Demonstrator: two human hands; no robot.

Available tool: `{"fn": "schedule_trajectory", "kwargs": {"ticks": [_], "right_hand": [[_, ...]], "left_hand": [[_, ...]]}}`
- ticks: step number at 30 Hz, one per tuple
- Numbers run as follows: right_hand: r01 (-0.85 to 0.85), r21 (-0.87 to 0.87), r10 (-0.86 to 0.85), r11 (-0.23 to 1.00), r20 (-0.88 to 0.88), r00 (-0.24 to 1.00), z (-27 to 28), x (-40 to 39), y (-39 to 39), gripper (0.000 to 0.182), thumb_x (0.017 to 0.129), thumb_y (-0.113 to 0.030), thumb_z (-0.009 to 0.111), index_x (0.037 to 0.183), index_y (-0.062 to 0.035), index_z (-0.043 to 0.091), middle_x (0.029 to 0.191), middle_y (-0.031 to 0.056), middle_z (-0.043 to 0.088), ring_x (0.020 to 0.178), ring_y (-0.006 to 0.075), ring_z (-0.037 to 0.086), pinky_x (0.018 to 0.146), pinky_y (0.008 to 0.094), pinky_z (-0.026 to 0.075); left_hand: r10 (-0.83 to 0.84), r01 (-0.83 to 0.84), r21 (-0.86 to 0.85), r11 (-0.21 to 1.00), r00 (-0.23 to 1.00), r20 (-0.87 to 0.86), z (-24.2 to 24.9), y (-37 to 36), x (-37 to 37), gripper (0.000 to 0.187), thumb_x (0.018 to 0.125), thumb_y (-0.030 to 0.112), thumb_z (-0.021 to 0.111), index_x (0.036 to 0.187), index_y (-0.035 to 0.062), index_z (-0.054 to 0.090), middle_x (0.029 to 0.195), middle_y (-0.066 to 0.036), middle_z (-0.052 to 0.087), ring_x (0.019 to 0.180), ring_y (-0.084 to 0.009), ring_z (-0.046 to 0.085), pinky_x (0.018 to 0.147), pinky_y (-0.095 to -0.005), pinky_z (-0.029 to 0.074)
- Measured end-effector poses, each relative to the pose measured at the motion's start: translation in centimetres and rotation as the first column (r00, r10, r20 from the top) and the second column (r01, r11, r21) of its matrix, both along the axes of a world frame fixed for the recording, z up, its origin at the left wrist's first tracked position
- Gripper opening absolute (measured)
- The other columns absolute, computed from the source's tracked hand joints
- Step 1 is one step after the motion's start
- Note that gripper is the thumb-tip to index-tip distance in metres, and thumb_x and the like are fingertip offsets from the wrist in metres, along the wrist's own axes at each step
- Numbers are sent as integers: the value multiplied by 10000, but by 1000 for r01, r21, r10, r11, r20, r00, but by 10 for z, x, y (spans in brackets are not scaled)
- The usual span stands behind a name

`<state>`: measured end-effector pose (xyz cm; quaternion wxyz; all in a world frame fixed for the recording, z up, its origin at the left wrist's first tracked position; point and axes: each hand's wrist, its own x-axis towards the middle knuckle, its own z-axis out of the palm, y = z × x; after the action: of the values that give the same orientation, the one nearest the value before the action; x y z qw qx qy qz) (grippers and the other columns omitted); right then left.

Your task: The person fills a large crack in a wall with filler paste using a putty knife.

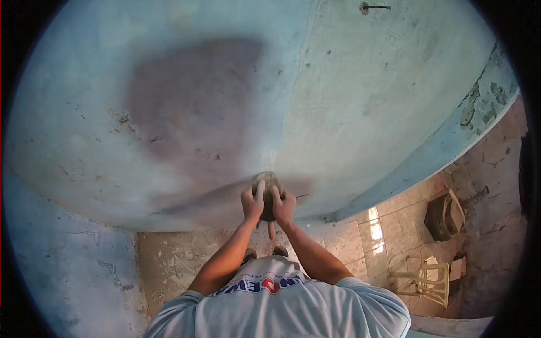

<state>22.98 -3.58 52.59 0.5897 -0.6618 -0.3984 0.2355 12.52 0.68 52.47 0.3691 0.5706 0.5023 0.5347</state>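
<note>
Both of my hands grip one dusty, dark hand tool [268,209] with a rounded grey front end, held against the lower part of the wall [360,112]. Its exact kind is hard to make out. My left hand [252,203] is closed on its left side, and my right hand [284,206] is closed on its right side. Both thumbs lie along the top, pointing toward the wall. A brown, handle-like piece [271,230] sticks out below the hands. The wall is blue on the left and paler and greyish on the right, with chips and small holes.
A metal peg [375,7] juts from the wall at the top right. Broken plaster [478,104] marks the right edge. On the tiled floor [389,222] stand a dark bag-like object [445,216] and a pale plastic chair [420,280]. Debris covers the floor by my feet.
</note>
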Motion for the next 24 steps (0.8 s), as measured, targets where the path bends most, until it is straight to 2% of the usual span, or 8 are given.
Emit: {"fn": "schedule_trajectory", "kwargs": {"ticks": [2,3,6,10,13,16,20,24], "right_hand": [[-11,-123,5,992,-54,999,-33,2,-4,334,988,-269,722,922,58,729,708,68,666,705,95,556,665,341,503],[6,-79,-6,997,-5,1000,-27,3,5,335,994,-269,720,922,58,735,737,69,688,710,92,561,667,336,507],[29,253,29,967,-225,974,56,-11,25,425,976,-326,734,816,63,673,630,116,540,618,128,479,590,372,449],[-18,111,31,994,-120,992,52,-1,20,423,976,-326,726,838,71,680,631,133,554,624,146,496,610,384,467],[-2,-97,6,995,35,999,-3,5,-5,421,976,-335,715,855,68,695,646,122,610,643,155,530,646,387,498],[5,-43,-4,999,23,1000,8,2,0,383,985,-314,708,898,58,714,659,130,634,658,146,552,647,376,503],[-75,128,96,989,-166,981,64,2,28,334,1006,-280,695,951,47,733,684,88,656,662,126,565,630,345,501],[-49,51,51,997,-31,998,38,2,10,317,1021,-244,686,949,63,722,688,6,631,661,105,529,602,333,485]], "left_hand": [[16,-17,-55,998,1000,-14,-19,-8,1,427,1032,350,630,992,-66,721,825,-219,722,777,-332,714,704,-441,512],[46,-62,-110,992,989,-139,-15,0,0,422,1022,344,643,992,-70,721,842,-230,726,783,-338,717,709,-439,516],[-38,36,59,998,999,31,63,18,0,419,1016,342,651,995,-71,721,851,-230,729,789,-342,720,715,-439,520],[-34,33,27,999,998,52,59,17,0,399,1024,328,636,1015,-62,723,829,-228,716,765,-355,705,710,-434,517],[15,-14,5,1000,996,-93,-16,0,-1,407,1012,335,648,993,-64,727,808,-250,703,760,-369,712,699,-439,512],[38,-39,-38,999,999,-19,3,2,5,430,1009,350,653,964,-72,723,800,-262,698,749,-381,709,682,-447,503],[-3,4,-1,1000,991,136,84,24,5,418,1019,342,648,937,-61,721,808,-234,716,687,-304,648,675,-419,501],[-26,26,3,1000,995,92,46,6,3,423,1039,348,622,958,-60,700,801,-150,691,735,-223,611,706,-402,498]]}}
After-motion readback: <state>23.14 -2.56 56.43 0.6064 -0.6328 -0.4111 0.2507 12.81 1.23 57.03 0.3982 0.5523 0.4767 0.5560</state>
